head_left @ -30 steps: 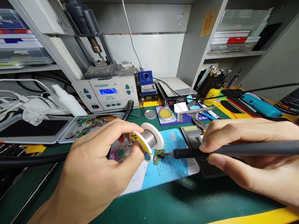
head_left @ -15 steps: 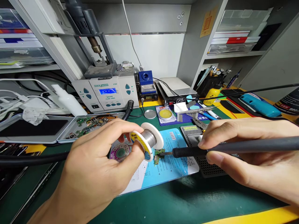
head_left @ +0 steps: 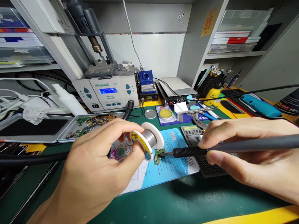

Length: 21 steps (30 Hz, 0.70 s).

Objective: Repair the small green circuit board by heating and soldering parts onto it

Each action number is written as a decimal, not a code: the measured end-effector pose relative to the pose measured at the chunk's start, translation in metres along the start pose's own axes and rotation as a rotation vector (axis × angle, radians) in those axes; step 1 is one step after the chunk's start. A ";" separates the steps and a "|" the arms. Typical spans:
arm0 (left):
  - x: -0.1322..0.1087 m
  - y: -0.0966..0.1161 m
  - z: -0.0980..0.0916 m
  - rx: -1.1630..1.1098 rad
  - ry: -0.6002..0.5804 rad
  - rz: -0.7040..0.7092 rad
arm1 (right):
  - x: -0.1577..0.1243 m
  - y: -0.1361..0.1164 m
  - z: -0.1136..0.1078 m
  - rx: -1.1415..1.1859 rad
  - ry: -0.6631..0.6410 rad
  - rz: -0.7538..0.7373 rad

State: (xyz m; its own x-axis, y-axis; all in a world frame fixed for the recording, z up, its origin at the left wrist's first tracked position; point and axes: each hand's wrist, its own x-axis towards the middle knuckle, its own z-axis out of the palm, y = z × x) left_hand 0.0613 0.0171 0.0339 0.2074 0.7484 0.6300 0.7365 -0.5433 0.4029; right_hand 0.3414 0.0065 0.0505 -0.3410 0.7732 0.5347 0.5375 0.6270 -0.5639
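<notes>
Between the thumb and fingers of my left hand (head_left: 100,165) is a white spool of solder wire (head_left: 149,138), tilted over a small green circuit board (head_left: 157,158). My right hand (head_left: 247,155) grips a black soldering iron (head_left: 191,151) like a pen. Its tip reaches the right part of the board; whether it touches cannot be made out. The board lies on a blue and white printed packet (head_left: 173,168). Part of the board is hidden behind the spool. A second, purple-labelled spool (head_left: 120,151) sits partly behind my left hand.
A hot-air station (head_left: 105,90) stands at the back left, beside a blue iron holder (head_left: 146,81). In front are an open tin of yellow paste (head_left: 165,114) and a tray of circuit boards (head_left: 93,124). A thick black hose (head_left: 32,159) crosses at left. A grey perforated plate (head_left: 210,166) lies under my right hand.
Almost nothing differs. The view has shifted very slightly, while both hands keep their hold on the solder spool and the soldering iron over the board.
</notes>
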 end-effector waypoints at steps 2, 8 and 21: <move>-0.001 0.000 0.000 0.006 0.009 -0.005 | 0.001 0.000 0.000 0.018 0.003 0.006; -0.004 0.006 -0.004 0.014 0.013 -0.165 | 0.004 0.004 -0.004 0.221 -0.014 0.202; -0.004 0.003 -0.004 -0.114 -0.108 -0.244 | 0.006 0.014 -0.003 0.447 -0.082 0.423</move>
State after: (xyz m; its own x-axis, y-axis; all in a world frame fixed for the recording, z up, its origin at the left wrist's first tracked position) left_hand 0.0599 0.0112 0.0349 0.1052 0.8951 0.4333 0.6974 -0.3770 0.6096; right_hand 0.3487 0.0197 0.0476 -0.2367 0.9571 0.1669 0.2699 0.2298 -0.9351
